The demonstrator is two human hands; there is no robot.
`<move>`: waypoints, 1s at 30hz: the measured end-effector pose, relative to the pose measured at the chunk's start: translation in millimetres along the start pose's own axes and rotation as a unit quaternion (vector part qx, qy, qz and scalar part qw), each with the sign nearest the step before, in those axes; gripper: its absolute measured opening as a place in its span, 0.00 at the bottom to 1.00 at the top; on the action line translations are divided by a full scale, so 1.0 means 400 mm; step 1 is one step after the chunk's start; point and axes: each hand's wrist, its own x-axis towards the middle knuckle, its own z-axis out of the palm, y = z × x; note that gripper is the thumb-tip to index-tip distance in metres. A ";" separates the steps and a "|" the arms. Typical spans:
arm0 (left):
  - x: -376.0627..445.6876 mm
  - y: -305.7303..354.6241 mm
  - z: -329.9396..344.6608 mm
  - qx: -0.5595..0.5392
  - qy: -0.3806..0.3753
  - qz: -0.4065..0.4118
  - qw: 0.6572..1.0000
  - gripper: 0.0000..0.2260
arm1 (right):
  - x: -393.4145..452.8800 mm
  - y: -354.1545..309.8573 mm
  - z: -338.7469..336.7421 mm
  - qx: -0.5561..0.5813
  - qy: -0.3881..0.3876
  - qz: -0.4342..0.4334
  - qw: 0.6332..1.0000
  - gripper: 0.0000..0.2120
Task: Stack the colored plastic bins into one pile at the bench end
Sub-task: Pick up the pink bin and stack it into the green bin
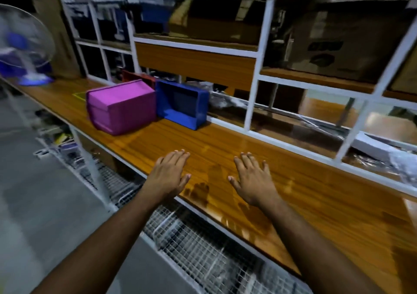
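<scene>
glossy wooden bench [225,149] under white-framed shelving [255,83]; left hand [169,175] and right hand [252,178] flat, fingers straight, holding nothing; pink bin [119,106], blue bin [180,104], red bin [138,78] at eleven o'clock; fan [24,47] at ten.

Two bins [121,106] [182,106] sit side by side on the bench [225,149].

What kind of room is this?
Probably a storeroom or workshop: brown cardboard boxes fill white metal shelving above a long wooden bench, where pink and blue plastic bins sit.
</scene>
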 end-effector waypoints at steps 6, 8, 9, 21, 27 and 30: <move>0.066 -0.294 0.043 -0.017 -0.008 -0.046 0.999 0.29 | 0.264 -0.203 0.056 0.005 0.005 -0.024 1.000 0.35; 0.105 -0.385 0.051 -0.016 -0.016 -0.050 0.999 0.29 | 0.358 -0.262 0.083 0.013 0.001 -0.028 1.000 0.35; 0.132 -0.435 0.057 -0.015 -0.014 -0.052 0.998 0.29 | 0.409 -0.292 0.098 0.021 -0.001 -0.028 0.999 0.35; 0.505 -0.953 0.011 0.021 0.029 -0.051 0.998 0.31 | 0.919 -0.594 0.123 0.039 0.046 -0.023 0.998 0.33; 0.683 -1.186 -0.026 0.035 0.067 -0.053 0.996 0.31 | 1.076 -0.723 0.091 0.036 0.057 -0.007 0.998 0.33; 0.761 -1.300 -0.022 0.017 0.044 -0.047 0.998 0.29 | 1.136 -0.793 0.097 0.039 0.081 0.020 0.996 0.33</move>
